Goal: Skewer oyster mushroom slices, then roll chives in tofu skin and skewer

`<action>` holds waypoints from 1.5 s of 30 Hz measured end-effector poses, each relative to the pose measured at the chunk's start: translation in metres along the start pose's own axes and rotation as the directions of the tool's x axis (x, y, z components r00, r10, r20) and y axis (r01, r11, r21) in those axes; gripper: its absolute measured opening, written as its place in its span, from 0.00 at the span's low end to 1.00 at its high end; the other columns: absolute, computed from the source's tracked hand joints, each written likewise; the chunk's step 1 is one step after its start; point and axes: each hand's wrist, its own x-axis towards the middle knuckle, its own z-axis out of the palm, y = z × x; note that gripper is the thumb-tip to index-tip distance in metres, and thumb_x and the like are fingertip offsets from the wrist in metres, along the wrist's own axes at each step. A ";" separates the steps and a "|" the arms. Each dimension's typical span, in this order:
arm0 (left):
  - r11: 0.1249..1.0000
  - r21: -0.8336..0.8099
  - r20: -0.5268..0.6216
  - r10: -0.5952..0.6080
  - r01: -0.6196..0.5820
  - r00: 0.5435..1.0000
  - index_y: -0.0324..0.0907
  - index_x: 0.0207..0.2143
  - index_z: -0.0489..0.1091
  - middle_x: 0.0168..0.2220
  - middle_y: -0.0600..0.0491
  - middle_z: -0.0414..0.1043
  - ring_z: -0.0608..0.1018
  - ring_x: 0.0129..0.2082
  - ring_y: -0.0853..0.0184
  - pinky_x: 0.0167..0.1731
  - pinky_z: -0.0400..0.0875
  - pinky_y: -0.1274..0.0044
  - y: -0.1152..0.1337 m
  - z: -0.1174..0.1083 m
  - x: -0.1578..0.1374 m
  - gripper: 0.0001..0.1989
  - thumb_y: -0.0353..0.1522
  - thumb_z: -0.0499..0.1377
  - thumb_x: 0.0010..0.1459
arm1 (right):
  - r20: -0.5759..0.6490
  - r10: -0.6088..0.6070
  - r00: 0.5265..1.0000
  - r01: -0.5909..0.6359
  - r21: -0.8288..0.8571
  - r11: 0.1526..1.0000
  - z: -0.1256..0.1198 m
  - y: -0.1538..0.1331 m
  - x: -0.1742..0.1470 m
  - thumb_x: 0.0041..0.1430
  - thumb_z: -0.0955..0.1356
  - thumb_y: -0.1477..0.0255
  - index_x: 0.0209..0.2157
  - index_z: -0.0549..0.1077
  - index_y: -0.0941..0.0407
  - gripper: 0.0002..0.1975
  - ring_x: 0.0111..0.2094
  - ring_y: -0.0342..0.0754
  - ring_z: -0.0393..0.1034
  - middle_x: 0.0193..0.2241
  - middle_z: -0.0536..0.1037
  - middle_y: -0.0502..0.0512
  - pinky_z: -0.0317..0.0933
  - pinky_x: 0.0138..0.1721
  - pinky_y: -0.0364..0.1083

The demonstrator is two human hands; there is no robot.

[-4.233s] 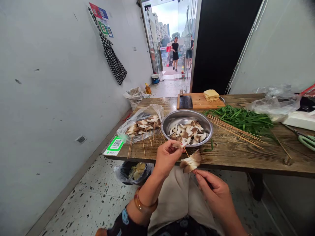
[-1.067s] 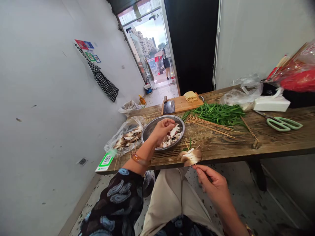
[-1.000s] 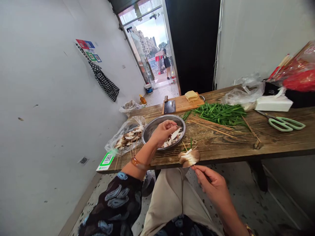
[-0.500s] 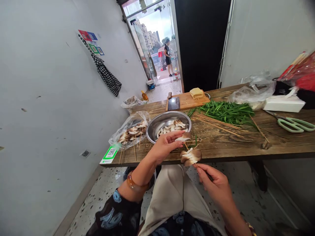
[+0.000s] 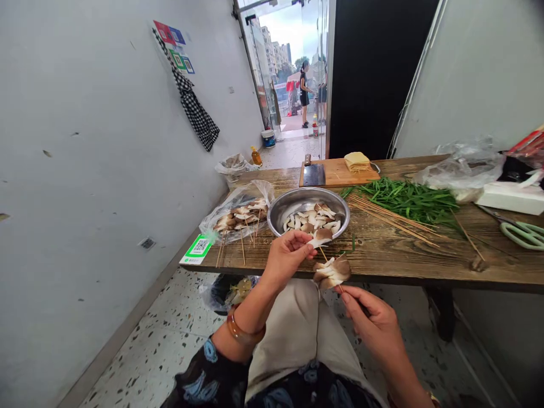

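Above the near edge of the surface (image 5: 395, 256), the left hand (image 5: 288, 256) pinches a mushroom piece (image 5: 322, 237) in front of the bowl (image 5: 272, 224), at the upper end of a skewer (image 5: 323, 254) whose threaded mushrooms (image 5: 332, 273) sit above the right hand's (image 5: 374, 320) pinch; whether the tip has pierced it, I cannot tell. Best to hold the skewer steady and push the thicker, pale part on squarely, fingertips off the point, since the thin cap would likely tear.

Words: none readable | card (image 5: 196, 250) at left end of table (image 5: 391, 258): green frame, QR code, print too small | wall (image 5: 97, 153): low QR sticker (image 5: 147, 243); higher, coloured signs (image 5: 174, 46), print illegible | bucket (image 5: 268, 139): label blurred
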 end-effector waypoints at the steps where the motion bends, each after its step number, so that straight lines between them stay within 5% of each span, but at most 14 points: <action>1: 1.000 0.006 -0.014 0.010 -0.010 1.000 0.38 0.30 0.70 0.24 0.55 0.74 0.77 0.25 0.72 0.29 0.71 0.80 -0.001 -0.002 0.000 0.10 0.33 0.66 0.46 | 0.006 -0.003 1.000 0.003 -0.013 1.000 0.002 0.000 0.000 0.54 0.68 0.63 0.34 0.82 0.52 0.12 0.17 0.44 0.63 0.15 0.70 0.50 0.54 0.14 0.39; 18: 0.963 0.218 -0.001 0.164 -0.160 0.986 0.39 0.28 0.72 0.29 0.52 0.73 0.74 0.28 0.70 0.31 0.69 0.77 -0.013 -0.021 -0.002 0.06 0.33 0.63 0.47 | 0.065 -0.026 0.998 0.032 -0.093 0.995 0.012 0.003 0.000 0.56 0.67 0.62 0.35 0.82 0.53 0.13 0.22 0.45 0.67 0.22 0.77 0.53 0.62 0.23 0.42; 28: 0.899 0.305 0.204 0.262 -0.316 0.943 0.41 0.26 0.73 0.31 0.50 0.75 0.75 0.34 0.66 0.36 0.67 0.76 -0.011 -0.013 -0.006 0.04 0.32 0.62 0.51 | 0.014 0.079 0.997 -0.079 0.002 0.997 0.014 0.006 0.001 0.55 0.68 0.60 0.35 0.81 0.56 0.15 0.16 0.40 0.57 0.16 0.69 0.48 0.52 0.16 0.39; 31: 0.958 0.198 0.250 0.158 -0.210 0.955 0.40 0.30 0.75 0.33 0.49 0.75 0.75 0.34 0.66 0.36 0.67 0.76 -0.013 -0.011 -0.006 0.06 0.34 0.63 0.51 | 0.017 0.137 0.990 -0.138 0.070 0.988 0.013 0.011 0.001 0.55 0.68 0.60 0.37 0.80 0.57 0.16 0.15 0.39 0.54 0.16 0.65 0.46 0.50 0.16 0.39; 36: 0.993 -0.076 0.172 -0.072 0.086 0.982 0.39 0.35 0.75 0.34 0.50 0.76 0.74 0.32 0.69 0.33 0.67 0.79 -0.014 -0.007 -0.005 0.14 0.41 0.60 0.54 | 0.037 0.181 0.983 -0.185 0.167 0.968 0.011 0.018 0.001 0.56 0.68 0.60 0.39 0.78 0.58 0.17 0.15 0.38 0.54 0.17 0.64 0.45 0.49 0.16 0.39; 45: 0.994 0.006 0.166 -0.105 0.105 0.981 0.37 0.31 0.75 0.25 0.55 0.69 0.67 0.26 0.74 0.28 0.59 0.81 -0.014 0.008 -0.007 0.15 0.42 0.64 0.49 | 0.068 0.176 0.982 -0.186 0.194 0.963 0.011 0.013 0.001 0.55 0.68 0.59 0.38 0.78 0.58 0.18 0.14 0.37 0.54 0.16 0.64 0.44 0.49 0.15 0.39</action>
